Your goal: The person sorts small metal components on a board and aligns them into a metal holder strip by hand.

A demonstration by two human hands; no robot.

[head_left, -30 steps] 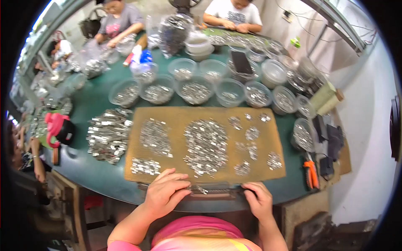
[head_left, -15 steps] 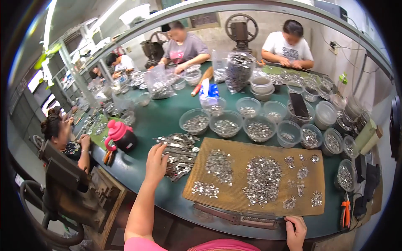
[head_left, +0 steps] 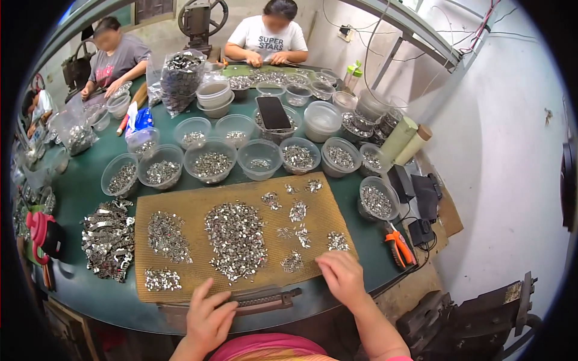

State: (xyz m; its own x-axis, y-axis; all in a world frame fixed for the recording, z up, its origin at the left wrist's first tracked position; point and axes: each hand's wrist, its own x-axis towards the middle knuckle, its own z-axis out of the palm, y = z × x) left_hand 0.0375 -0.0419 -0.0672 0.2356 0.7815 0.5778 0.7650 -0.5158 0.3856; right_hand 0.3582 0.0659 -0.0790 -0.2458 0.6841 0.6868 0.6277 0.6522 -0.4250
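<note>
Nearest, the left hand (head_left: 206, 317) has its fingers spread apart above the left part of a dark, narrow bar (head_left: 268, 300), which lies along the front edge of the green counter (head_left: 129, 304); whether the fingertips touch the bar is hard to tell. The right hand (head_left: 342, 278) has its fingers curled, their tips at the right side of a tan ribbed mat (head_left: 201, 283), just beside a small pile of metal pieces (head_left: 338, 241); I cannot tell whether it pinches any of them.

On the mat, just beyond the bar, a large oval heap of shiny pieces (head_left: 236, 240) sits in the middle, with a looser patch (head_left: 167, 236) and a small bright cluster (head_left: 162, 279) to its left and several little piles to its right. Left of the mat lies a mound of silvery strips (head_left: 108, 240), and farther left stands a pink and black flask (head_left: 43, 236). Orange-handled pliers (head_left: 398, 249) lie to the right, near a clear tub (head_left: 378, 201) of metal parts.

Beyond the mat, clear bowls (head_left: 211, 159) of small pieces stand in rows, and a black phone (head_left: 273, 113) rests on top of one. Behind them are a stack of empty tubs (head_left: 215, 96) and a clear bag (head_left: 182, 84) full of dark metal parts. At the far side, a person in a white shirt (head_left: 268, 37) and another in a grey shirt (head_left: 123, 57) work with their hands low in front of them, and a machine with a handwheel (head_left: 198, 27) stands against the wall
</note>
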